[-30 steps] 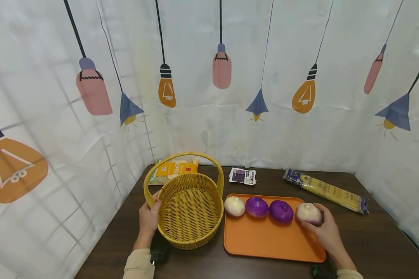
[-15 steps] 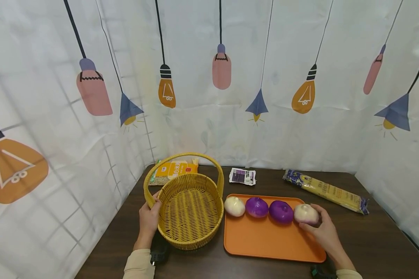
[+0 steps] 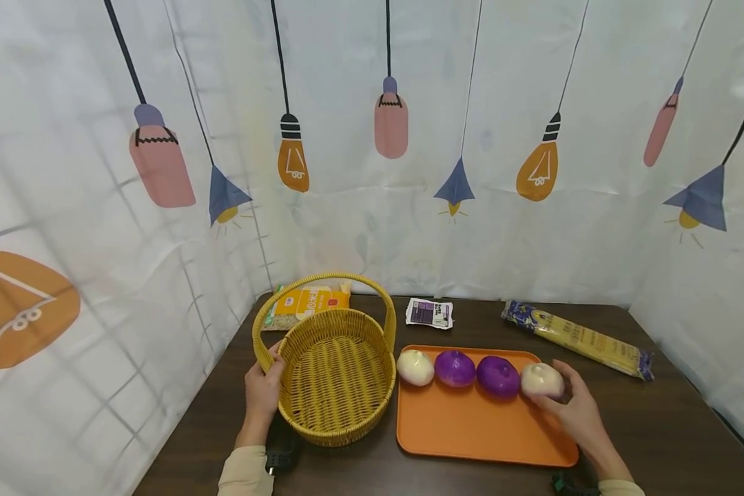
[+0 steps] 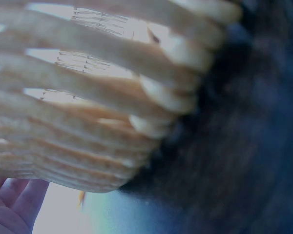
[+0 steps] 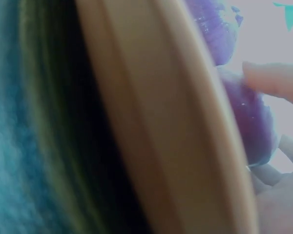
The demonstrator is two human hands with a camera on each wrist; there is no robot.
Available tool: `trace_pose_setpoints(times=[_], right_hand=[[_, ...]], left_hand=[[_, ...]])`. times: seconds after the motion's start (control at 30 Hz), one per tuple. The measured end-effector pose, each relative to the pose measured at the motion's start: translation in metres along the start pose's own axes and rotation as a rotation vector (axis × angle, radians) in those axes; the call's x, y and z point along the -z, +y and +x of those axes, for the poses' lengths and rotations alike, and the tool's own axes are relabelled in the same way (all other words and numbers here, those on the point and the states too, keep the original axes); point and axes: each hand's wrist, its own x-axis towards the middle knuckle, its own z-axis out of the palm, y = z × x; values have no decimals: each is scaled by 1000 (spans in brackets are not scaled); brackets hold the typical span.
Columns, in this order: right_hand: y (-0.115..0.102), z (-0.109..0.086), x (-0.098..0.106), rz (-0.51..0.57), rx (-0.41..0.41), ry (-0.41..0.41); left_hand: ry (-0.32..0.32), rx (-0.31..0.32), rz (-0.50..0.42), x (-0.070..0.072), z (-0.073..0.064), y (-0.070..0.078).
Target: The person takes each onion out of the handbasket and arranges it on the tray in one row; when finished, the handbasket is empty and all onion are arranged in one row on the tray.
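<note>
My left hand (image 3: 264, 386) holds the yellow woven basket (image 3: 337, 427) at its left side, where the arched handle (image 3: 262, 344) meets the rim. In the left wrist view the basket's weave (image 4: 83, 122) looms close, with part of the left hand (image 4: 14, 204) below it. My right hand (image 3: 576, 406) grips a white onion (image 3: 542, 379) with a purplish underside, at the right end of a row on the orange tray (image 3: 471, 434). To its left sit two purple onions (image 3: 499, 376) and another white one (image 3: 415, 367). The right wrist view shows the fingers (image 5: 278, 83) touching the held onion (image 5: 251, 122).
Behind the basket lies a yellow grain bag (image 3: 313, 302). A small white and purple packet (image 3: 430, 313) is at the back middle, and a long yellow noodle packet (image 3: 579, 339) at the back right. All stand on a dark wooden table (image 3: 459, 475), with a white curtain (image 3: 372, 227) behind.
My right hand has moved slightly left with the white onion, which now sits against the neighbouring purple one. My left hand keeps its hold on the basket.
</note>
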Motion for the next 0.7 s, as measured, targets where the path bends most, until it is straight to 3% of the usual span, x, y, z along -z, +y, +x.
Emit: trace_pose_setpoints(times=[0.17,0.33,0.53,0.6,0.7], right_hand=[[-6,1,1,77,-2,80],[-10,-2,2,105,-29,193],[-24,-1,8,30,56,156],[-33,3,10,2,110,151],[-51,11,14,-39,191,143]], left_hand=[[-3,-2,-14,1,2,3],[6,9,57,5,-1,4],[48,5,133,16,-6,7],[24,4,162,21,-5,10],[-75,17,206,33,-5,22]])
